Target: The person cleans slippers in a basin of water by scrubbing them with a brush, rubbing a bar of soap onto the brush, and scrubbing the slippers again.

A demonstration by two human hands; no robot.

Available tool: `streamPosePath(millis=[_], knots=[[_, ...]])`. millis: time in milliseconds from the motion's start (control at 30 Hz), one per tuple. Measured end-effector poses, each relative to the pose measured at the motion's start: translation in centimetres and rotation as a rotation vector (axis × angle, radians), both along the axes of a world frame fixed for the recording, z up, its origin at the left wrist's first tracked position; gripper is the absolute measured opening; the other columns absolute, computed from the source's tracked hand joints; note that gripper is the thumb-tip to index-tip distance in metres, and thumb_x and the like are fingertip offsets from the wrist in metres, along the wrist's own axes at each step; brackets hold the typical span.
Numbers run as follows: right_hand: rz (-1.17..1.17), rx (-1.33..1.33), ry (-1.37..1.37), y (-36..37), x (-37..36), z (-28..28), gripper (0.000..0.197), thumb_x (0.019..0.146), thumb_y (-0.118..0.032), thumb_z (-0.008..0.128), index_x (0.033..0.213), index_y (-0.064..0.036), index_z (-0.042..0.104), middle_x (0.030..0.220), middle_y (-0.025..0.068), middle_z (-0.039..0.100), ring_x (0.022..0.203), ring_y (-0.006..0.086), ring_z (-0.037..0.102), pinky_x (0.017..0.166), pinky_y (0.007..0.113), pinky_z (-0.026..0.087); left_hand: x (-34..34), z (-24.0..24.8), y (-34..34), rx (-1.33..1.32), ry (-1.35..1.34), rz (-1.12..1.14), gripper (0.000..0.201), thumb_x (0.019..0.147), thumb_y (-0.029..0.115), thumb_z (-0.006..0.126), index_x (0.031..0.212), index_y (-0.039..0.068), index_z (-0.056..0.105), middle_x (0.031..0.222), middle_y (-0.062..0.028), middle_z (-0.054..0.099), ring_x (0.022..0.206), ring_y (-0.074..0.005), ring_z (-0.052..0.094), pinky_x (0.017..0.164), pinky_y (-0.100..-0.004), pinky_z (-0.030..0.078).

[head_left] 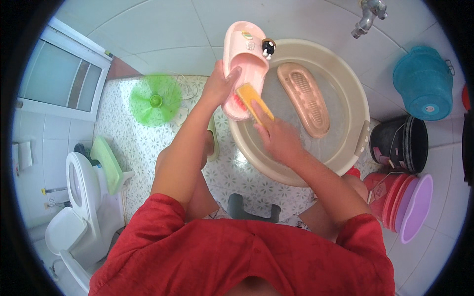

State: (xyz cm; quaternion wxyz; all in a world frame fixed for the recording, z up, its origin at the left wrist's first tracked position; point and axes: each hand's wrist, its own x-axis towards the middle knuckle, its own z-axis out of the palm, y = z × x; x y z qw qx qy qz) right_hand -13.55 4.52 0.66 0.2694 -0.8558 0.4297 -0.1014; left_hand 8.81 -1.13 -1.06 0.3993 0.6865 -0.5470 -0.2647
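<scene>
My left hand [219, 85] grips a pink slide sandal [242, 45] by its side, with the thumb on the footbed. Charms decorate the sandal's strap, among them a black figure. In my right hand [279, 139] is a yellow scrub brush [254, 101], its reddish bristles against the sandal's heel end. Both are held over the left rim of a large beige basin [362, 98]. Water fills the basin's bottom, and a second pink sandal [305, 100] lies in it, sole up.
A metal tap [369, 18] juts from the wall. At the right are a teal bucket [423, 81], a black bucket [401, 143] and a purple basin [416, 209] by red buckets. A green fan [156, 101], a green stool [106, 164] and a toilet [81, 180] stand at the left.
</scene>
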Motion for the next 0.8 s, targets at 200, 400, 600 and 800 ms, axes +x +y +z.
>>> streamPosePath(millis=[200, 400, 600, 800], knots=[[-0.097, -0.142, 0.025, -3.5, 0.1, 0.2, 0.062, 0.093, -0.034, 0.049, 0.148, -0.0258, 0.022, 0.073, 0.021, 0.062, 0.063, 0.0389, 0.062, 0.058, 0.051, 0.048, -0.1, 0.5, -0.2, 0.042, -0.01, 0.024, 0.048, 0.089, 0.043, 0.057, 0.113, 0.003, 0.046, 0.104, -0.026, 0.061, 0.098, -0.0385, 0.061, 0.085, -0.043, 0.046], [0.034, -0.098, 0.026, 1.4, -0.1, -0.4, 0.061, 0.094, -0.033, 0.048, 0.148, -0.0258, 0.022, 0.069, 0.021, 0.062, 0.063, 0.0399, 0.062, 0.058, 0.051, 0.047, -0.2, 0.3, 0.1, -0.018, 0.038, 0.0, 0.05, 0.089, 0.041, 0.057, 0.115, 0.0, 0.045, 0.106, -0.026, 0.061, 0.099, -0.0384, 0.061, 0.086, -0.0424, 0.045], [-0.034, -0.038, 0.071, 1.0, 0.1, 0.9, 0.061, 0.094, -0.031, 0.049, 0.148, -0.0298, 0.022, 0.07, 0.0232, 0.059, 0.065, 0.0414, 0.06, 0.062, 0.052, 0.047, -0.4, 0.9, 0.1, 0.024, -0.02, 0.018, 0.05, 0.089, 0.041, 0.057, 0.114, 0.0, 0.046, 0.106, -0.0256, 0.061, 0.099, -0.0378, 0.061, 0.086, -0.0419, 0.045], [-0.118, -0.221, 0.137, -3.6, 0.5, 0.6, 0.063, 0.093, -0.038, 0.05, 0.148, -0.0285, 0.022, 0.08, 0.0233, 0.063, 0.061, 0.0405, 0.061, 0.055, 0.051, 0.048, -0.4, 0.8, -0.2, 0.027, 0.058, 0.012, 0.049, 0.089, 0.042, 0.056, 0.115, 0.002, 0.046, 0.105, -0.0248, 0.062, 0.097, -0.0389, 0.062, 0.085, -0.0431, 0.046]])
